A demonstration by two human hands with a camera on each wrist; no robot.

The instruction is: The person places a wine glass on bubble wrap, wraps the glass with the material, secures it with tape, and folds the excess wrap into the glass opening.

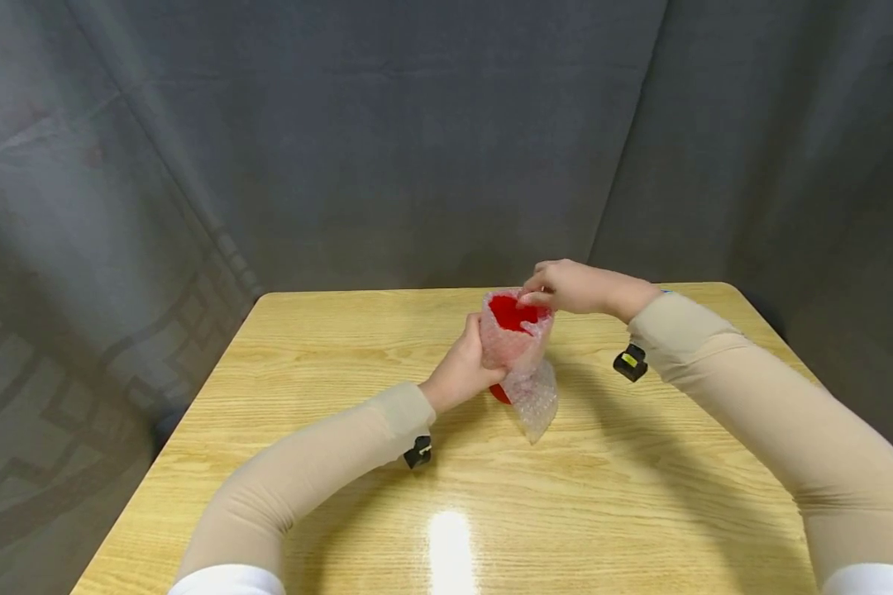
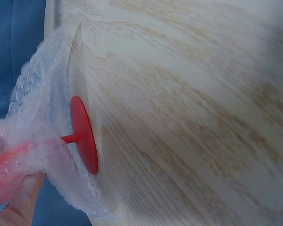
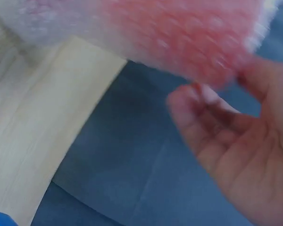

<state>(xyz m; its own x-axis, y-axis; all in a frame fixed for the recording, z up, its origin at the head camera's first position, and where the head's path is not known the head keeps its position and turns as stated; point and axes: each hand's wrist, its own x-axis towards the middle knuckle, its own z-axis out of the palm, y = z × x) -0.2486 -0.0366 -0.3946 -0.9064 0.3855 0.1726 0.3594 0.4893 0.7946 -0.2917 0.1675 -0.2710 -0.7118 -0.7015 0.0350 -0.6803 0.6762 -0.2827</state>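
Note:
A red goblet (image 1: 513, 314) stands wrapped in bubble wrap (image 1: 533, 397), its open top facing up. Its round foot (image 2: 85, 136) and a short piece of stem show below the wrap in the left wrist view, close to the tabletop. My left hand (image 1: 463, 364) grips the wrapped cup from the left side. At the upper right of the rim, my right hand (image 1: 575, 286) has bent fingers and seems to pinch the wrap's edge; the right wrist view is blurred there. A loose tail of wrap hangs down at the front.
The wooden table (image 1: 327, 347) spreads around the goblet, with a grey curtain (image 1: 417, 165) behind its far edge. Part of a blue object (image 3: 1, 218) shows in the right wrist view's lower left corner. Small black cameras hang at both wrists.

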